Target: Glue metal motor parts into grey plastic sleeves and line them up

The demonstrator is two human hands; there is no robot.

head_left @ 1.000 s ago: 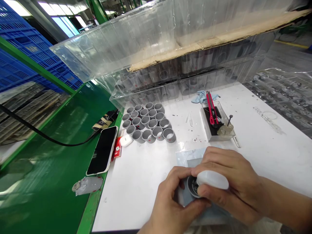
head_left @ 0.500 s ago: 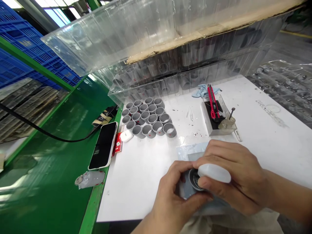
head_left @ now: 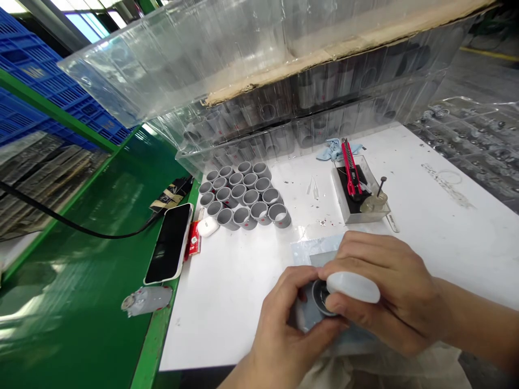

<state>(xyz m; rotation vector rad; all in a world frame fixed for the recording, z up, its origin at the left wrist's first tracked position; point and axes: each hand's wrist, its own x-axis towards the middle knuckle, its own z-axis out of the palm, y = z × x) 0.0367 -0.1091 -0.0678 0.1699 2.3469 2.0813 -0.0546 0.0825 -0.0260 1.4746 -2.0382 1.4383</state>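
Observation:
My left hand (head_left: pixel 286 324) is closed around a grey cylindrical cup-like part (head_left: pixel 317 299) with a dark inside, near the table's front edge. In my right hand (head_left: pixel 389 286) is a tool with a whitish rounded handle (head_left: pixel 353 286), pinched between thumb and fingers. The tool's other end points into the mouth of the grey part and is hidden by my fingers. Beneath both hands lies a light blue plastic sheet (head_left: pixel 299 251) with a grey patch. Several similar grey cylinders (head_left: pixel 243 217) stand upright in a cluster to the left.
A small tray (head_left: pixel 367 218) holds a red utility knife (head_left: pixel 351 167) and a small pot. Behind rise stacked clear plastic trays (head_left: pixel 235 140) of grey cylinders. Leftward are a phone (head_left: pixel 169 243), a white case (head_left: pixel 207 227) and a wrapped roll (head_left: pixel 146 300). A blue cloth (head_left: pixel 330 149) lies farther back.
The view has shifted slightly, so the scene sits a little farther left. Both hands keep their hold, and the tool's end stays at the mouth of the grey part.

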